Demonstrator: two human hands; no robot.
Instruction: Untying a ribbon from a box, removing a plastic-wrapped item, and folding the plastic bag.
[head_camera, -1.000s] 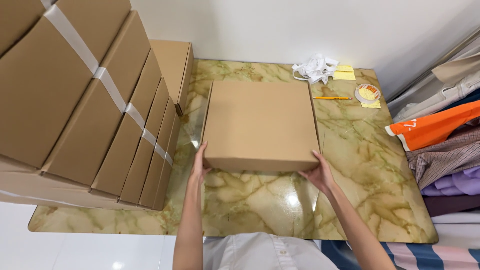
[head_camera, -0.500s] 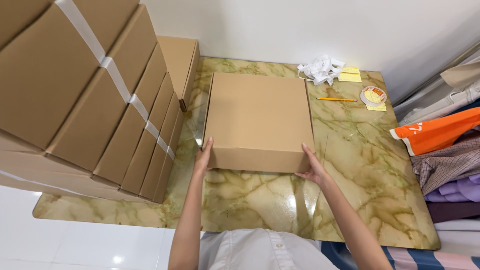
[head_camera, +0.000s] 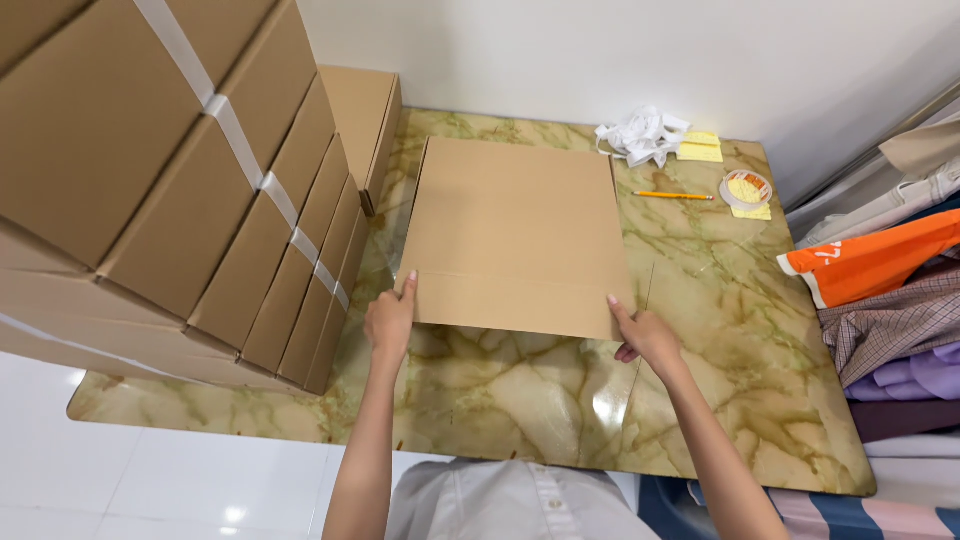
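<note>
The brown cardboard box (head_camera: 515, 235) is seen to have changed a little since a moment ago — it now sits further up the green marbled surface (head_camera: 520, 400), and more of its flat top is shown, so it looks longer than before. It appears to have been slid or tipped away from the person, though which of the two cannot be told. The near edge is kept under both hands, so the box is judged to be held steady and lined up, not let go. The left hand (head_camera: 390, 320) is laid at the near left corner, with the fingers kept together and pointed up along the side; it is mostly flat and open, pressed on the cardboard rather than closed round it. The right hand (head_camera: 645, 335) is placed at the near right corner — the fingers are curled a little under the edge and the thumb is rested on top, so the corner is lightly pinched. The box is found in the middle of the surface, just beside a tall stack of flat boxes (head_camera: 180, 190) tied with white strap on the left. Well apart, at the far right, a yellow pencil (head_camera: 673, 195), a roll of tape (head_camera: 746, 190), yellow sticky notes (head_camera: 700, 147) and a bunch of white strap (head_camera: 640, 135) are seen. Folded clothes (head_camera: 890, 300) are piled past the right edge.
</note>
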